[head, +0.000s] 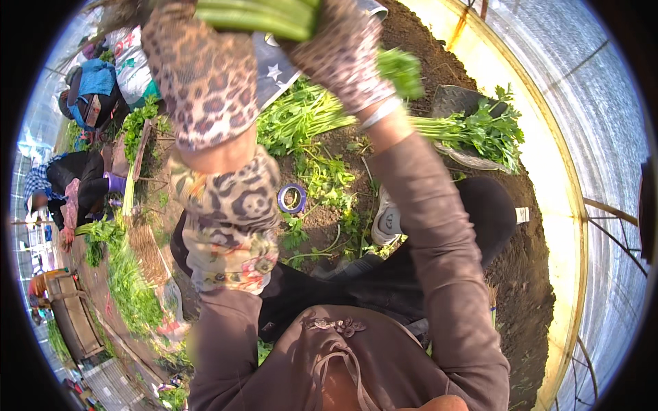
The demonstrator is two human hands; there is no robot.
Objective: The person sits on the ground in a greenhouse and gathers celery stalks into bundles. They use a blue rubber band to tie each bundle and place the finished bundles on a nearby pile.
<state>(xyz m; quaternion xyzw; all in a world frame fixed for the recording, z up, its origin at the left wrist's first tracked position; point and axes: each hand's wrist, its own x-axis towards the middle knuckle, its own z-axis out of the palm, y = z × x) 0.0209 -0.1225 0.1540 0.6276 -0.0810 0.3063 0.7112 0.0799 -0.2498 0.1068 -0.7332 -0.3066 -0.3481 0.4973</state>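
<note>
At the top edge of the head view, thick green celery stalks point(257, 15) span the gap between my two gloved hands. My right hand point(334, 43), in a leopard-print glove, closes around their right end, and blurred leaves stick out beyond its wrist. My left hand point(175, 15), also in a leopard-print glove, is at their left end; its fingers are blurred and partly cut off, so its grip is unclear. Below the hands, loose celery point(308, 110) lies on the soil. A bunch of leafy celery point(478, 128) rests to the right on a dark sheet.
A purple tape roll point(291, 198) lies on the soil between my legs, near scattered leaves point(326, 177). A star-patterned cloth point(272, 69) is partly behind my arms. Co-workers point(77, 190) crouch at the left near a long celery heap point(126, 282). Plastic greenhouse sheeting point(611, 154) curves along the right.
</note>
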